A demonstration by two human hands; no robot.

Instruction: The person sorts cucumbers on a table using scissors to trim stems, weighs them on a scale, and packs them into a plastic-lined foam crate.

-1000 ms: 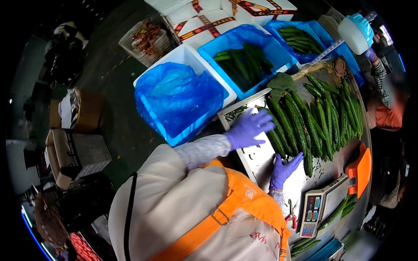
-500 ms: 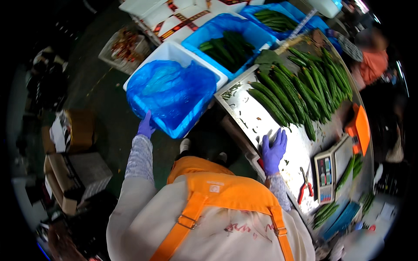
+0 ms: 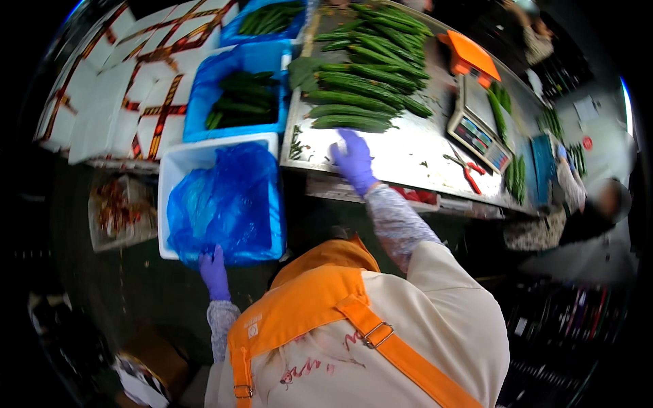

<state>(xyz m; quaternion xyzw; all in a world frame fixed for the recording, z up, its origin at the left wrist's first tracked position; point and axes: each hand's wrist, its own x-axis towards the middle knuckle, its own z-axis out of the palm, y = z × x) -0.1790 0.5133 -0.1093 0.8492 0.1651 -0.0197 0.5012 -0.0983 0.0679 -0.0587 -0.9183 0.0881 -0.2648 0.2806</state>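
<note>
My left hand (image 3: pixel 214 272), in a purple glove, grips the near rim of a white foam box (image 3: pixel 169 204) lined with a blue plastic bag (image 3: pixel 224 197). The bag looks empty. My right hand (image 3: pixel 354 160), also gloved, lies flat with fingers spread on the steel table (image 3: pixel 415 153), just below the nearest cucumber (image 3: pixel 350 122). A pile of cucumbers (image 3: pixel 367 71) covers the far part of the table. My orange apron and pale sleeves fill the lower part of the view.
Two more blue-lined boxes hold cucumbers (image 3: pixel 238 102) (image 3: pixel 269 17). White cartons with red tape (image 3: pixel 129 88) stand at the left. A scale (image 3: pixel 476 132), red-handled scissors (image 3: pixel 466 166) and an orange object (image 3: pixel 469 58) sit on the table. Another person (image 3: pixel 592 211) works at the right.
My left hand left the table and went down to the near rim of the blue-lined box. My right hand stayed on the table by the cucumbers. The view swung round.
</note>
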